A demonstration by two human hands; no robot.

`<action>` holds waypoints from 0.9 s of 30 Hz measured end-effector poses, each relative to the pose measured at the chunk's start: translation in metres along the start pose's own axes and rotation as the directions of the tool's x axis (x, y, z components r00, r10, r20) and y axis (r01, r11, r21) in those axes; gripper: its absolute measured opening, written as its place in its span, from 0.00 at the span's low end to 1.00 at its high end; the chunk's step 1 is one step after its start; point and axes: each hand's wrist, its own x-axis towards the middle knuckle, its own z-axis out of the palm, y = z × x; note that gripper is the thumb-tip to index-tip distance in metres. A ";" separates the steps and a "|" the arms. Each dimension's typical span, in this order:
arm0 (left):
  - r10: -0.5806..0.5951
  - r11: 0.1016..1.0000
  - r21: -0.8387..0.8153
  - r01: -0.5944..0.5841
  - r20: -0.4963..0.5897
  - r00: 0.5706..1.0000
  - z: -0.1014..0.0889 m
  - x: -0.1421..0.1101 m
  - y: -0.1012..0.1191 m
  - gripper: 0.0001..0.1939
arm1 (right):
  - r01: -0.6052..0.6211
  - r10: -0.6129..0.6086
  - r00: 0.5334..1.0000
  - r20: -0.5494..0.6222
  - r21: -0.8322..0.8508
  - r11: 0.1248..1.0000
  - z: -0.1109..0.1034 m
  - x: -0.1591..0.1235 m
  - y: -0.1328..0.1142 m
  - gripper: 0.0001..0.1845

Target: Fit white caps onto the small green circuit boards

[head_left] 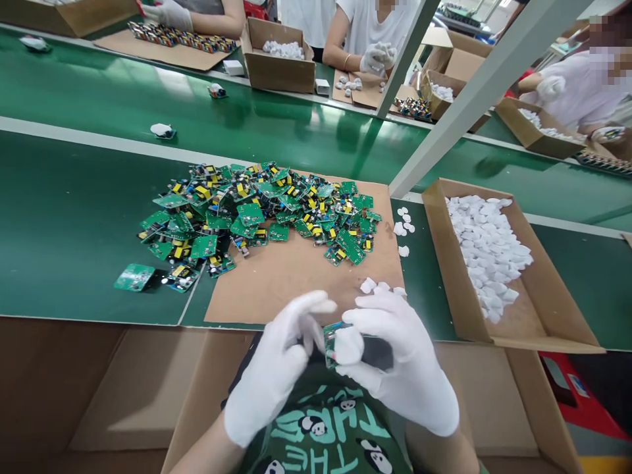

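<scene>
Close to my body, my right hand (402, 355) grips a small green circuit board (330, 349) by its edges between thumb and fingers. A round white pad (348, 345) covers part of that board. My left hand (284, 359), also in a white glove, is just left of the board with its fingers bent and apart, slightly blurred; I see nothing in it. Beyond both hands, several loose white pads (380, 288) lie at the near right of a brown cardboard sheet (296, 280). A large heap of circuit boards (257, 207) covers the sheet's far part.
To the right stands an open cardboard box (540, 296) with many white pads (486, 250). More pads (403, 227) lie beside it. A slanted metal post (474, 99) rises behind. Across the green conveyor (296, 125), carrying a few boards, gloved co-workers sit among boxes.
</scene>
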 end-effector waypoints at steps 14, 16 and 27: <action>-0.167 0.932 -0.256 0.256 0.324 0.931 0.021 0.001 0.024 0.15 | 0.336 -0.299 0.934 -0.194 0.203 0.920 0.019 0.007 0.019 0.22; -0.153 0.912 -0.311 0.268 0.347 0.925 0.024 0.002 0.024 0.18 | 0.334 -0.293 0.937 -0.188 0.244 0.910 0.020 0.007 0.019 0.23; -0.141 0.867 -0.368 0.335 0.464 0.875 0.024 -0.002 0.025 0.25 | 0.387 -0.339 0.908 -0.246 0.186 0.903 0.025 -0.006 0.017 0.15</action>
